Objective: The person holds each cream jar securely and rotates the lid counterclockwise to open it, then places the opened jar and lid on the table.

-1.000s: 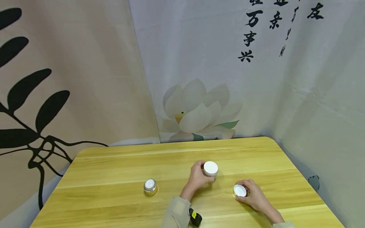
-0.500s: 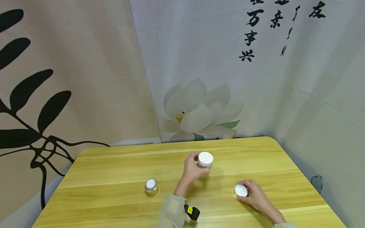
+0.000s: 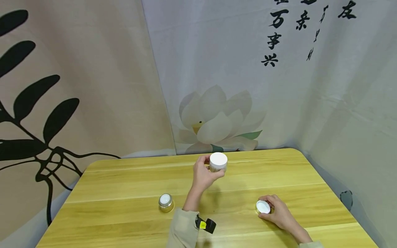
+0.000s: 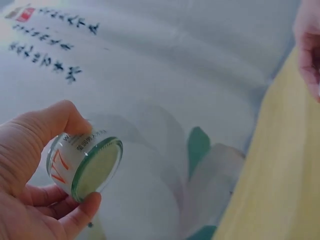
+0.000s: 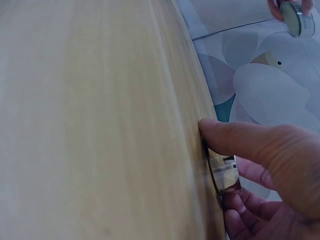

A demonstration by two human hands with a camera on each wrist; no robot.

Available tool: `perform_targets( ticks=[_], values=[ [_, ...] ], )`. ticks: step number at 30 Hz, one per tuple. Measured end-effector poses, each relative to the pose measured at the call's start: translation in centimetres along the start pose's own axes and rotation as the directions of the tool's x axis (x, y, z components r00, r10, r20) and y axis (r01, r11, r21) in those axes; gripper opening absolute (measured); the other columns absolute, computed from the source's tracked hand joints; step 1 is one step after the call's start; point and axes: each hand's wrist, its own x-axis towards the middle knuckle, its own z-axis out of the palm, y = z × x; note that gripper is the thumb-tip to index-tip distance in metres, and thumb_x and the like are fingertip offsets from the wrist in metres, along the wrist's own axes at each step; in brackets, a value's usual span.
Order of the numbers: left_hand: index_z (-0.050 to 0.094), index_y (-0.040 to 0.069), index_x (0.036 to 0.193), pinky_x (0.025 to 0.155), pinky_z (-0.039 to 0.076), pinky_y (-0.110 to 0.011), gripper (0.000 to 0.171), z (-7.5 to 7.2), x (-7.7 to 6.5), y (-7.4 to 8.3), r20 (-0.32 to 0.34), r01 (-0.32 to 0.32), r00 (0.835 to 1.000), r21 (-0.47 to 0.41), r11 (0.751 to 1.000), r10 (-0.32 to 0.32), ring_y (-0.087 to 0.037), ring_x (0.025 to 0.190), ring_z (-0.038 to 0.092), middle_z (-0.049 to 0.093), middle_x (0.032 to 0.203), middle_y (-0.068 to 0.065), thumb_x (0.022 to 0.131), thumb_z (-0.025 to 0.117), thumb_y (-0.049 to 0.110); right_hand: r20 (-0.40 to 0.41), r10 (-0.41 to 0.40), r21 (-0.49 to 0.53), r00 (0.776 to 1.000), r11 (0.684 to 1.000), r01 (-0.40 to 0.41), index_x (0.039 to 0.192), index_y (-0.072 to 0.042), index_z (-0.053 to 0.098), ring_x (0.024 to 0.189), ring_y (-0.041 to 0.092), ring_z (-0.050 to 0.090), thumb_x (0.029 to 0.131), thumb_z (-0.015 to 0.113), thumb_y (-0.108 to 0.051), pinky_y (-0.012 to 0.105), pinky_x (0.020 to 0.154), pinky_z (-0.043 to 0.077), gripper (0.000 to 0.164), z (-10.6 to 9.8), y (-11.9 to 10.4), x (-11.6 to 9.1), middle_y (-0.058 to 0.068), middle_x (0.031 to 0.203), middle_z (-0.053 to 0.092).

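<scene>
My left hand (image 3: pixel 202 175) grips a small cream jar (image 3: pixel 218 161) with a white lid, raised over the back of the table. In the left wrist view the jar (image 4: pixel 95 162) is tilted, its pale green base showing beside orange "V7" print. My right hand (image 3: pixel 277 212) pinches a low, round, gold-sided piece (image 3: pixel 263 207) with a white top face, resting on the table; whether it is a lid or a shallow jar I cannot tell. The right wrist view shows its shiny gold side (image 5: pixel 227 172) between thumb and fingers. A gold jar (image 3: pixel 166 202) with a white top stands left of both hands.
The wooden table (image 3: pixel 124 182) has its far edge near a printed cloth backdrop (image 3: pixel 223 117) with a lotus and black writing. A black strap device (image 3: pixel 205 224) with a yellow mark sits on my left wrist.
My left hand has lifted the white-lidded jar up, away from me and slightly left. My right hand stays in place with the gold-sided piece; the gold jar stands where it was.
</scene>
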Motion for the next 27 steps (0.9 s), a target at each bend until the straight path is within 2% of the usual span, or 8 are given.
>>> perform_targets(
  ticks=[6, 13, 21, 27],
  values=[
    [0.058, -0.002, 0.102, 0.073, 0.051, -0.041, 0.045, -1.3, 0.4, 2.1, -0.043, -0.025, 0.999, 0.006, 1.000, 0.026, -0.024, 0.088, 0.052, 0.055, 0.096, -0.011, 0.064, 0.077, 0.011, 0.017, 0.013, 0.001, 1.000, 1.000, -0.013, 0.102, -0.006, 0.065, 0.078, 0.012, 0.049, 0.060, 0.087, -0.012, 0.024, 0.066, 0.044, 0.048, -0.1, 0.0, 0.0, 0.003, 0.092, 0.056],
    [0.059, -0.003, 0.103, 0.075, 0.050, -0.048, 0.046, -2.2, 0.8, 3.5, -0.084, -0.053, 0.995, -0.007, 0.999, 0.052, -0.025, 0.088, 0.051, 0.055, 0.096, -0.012, 0.064, 0.076, 0.012, 0.010, 0.007, -0.006, 1.000, 1.000, -0.007, 0.102, -0.006, 0.065, 0.077, 0.011, 0.049, 0.059, 0.087, -0.012, 0.024, 0.065, 0.044, 0.048, 0.0, -0.1, 0.0, 0.002, 0.091, 0.056],
    [0.060, -0.004, 0.104, 0.074, 0.051, -0.041, 0.047, -3.4, 1.0, 5.5, -0.121, -0.091, 0.988, 0.010, 0.996, 0.091, -0.023, 0.087, 0.052, 0.056, 0.096, -0.012, 0.063, 0.075, 0.013, -0.032, -0.043, -0.019, 0.999, 0.999, 0.043, 0.100, -0.005, 0.065, 0.075, 0.009, 0.047, 0.058, 0.088, -0.011, 0.023, 0.063, 0.042, 0.049, 0.3, -0.2, -0.2, 0.001, 0.090, 0.056],
    [0.059, -0.004, 0.106, 0.077, 0.050, -0.041, 0.048, -4.2, 1.2, 6.6, -0.124, -0.078, 0.989, 0.003, 0.997, 0.078, -0.024, 0.088, 0.053, 0.057, 0.098, -0.013, 0.064, 0.076, 0.012, -0.036, -0.081, -0.032, 0.996, 0.996, 0.080, 0.102, -0.001, 0.063, 0.074, 0.009, 0.048, 0.058, 0.088, -0.011, 0.023, 0.062, 0.044, 0.052, 0.2, 0.0, -0.3, 0.003, 0.091, 0.055]
  ],
)
